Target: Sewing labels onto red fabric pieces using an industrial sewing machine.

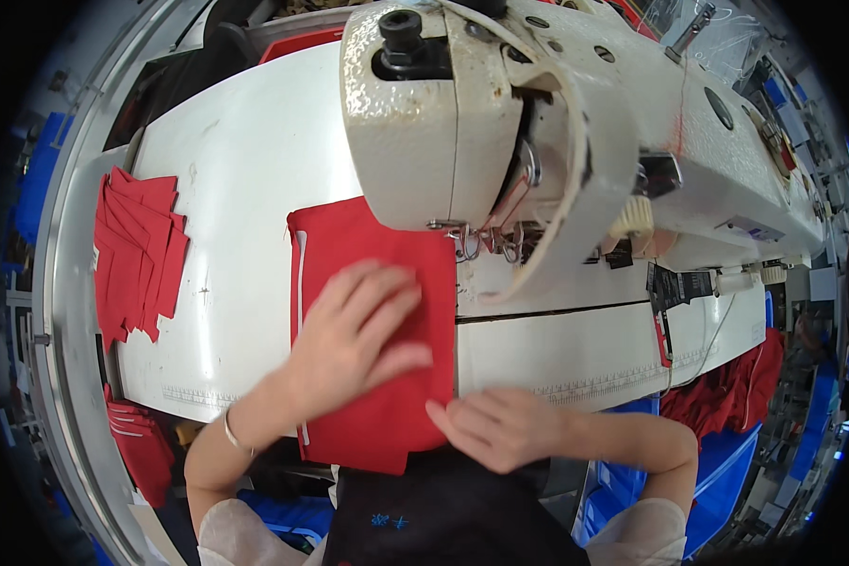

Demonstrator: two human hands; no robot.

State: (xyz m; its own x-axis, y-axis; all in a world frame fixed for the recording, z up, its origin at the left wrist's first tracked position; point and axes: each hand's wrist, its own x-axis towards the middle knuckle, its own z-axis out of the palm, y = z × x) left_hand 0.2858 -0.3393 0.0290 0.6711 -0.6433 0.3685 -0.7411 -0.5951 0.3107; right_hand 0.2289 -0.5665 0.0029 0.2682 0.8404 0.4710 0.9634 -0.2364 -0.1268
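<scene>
A red fabric piece (377,424) with a pale strip along its left edge lies on the sewing machine's white table, its lower end overhanging the front edge. My left hand (349,330) is over the middle of the cloth, fingers spread and slightly blurred; whether it presses down is hard to tell. At the cloth's right edge, close to the table front, my right hand (495,429) is closed with its fingertips pinching that edge. The fabric's upper right corner reaches the needle and presser foot area of the white sewing machine (396,141).
Several cut red pieces (141,255) lie stacked at the table's left. More red pieces (141,443) hang below them. Dark labels (679,288) rest at the right of the machine. Blue bins (726,481) with red cloth (736,387) stand below right.
</scene>
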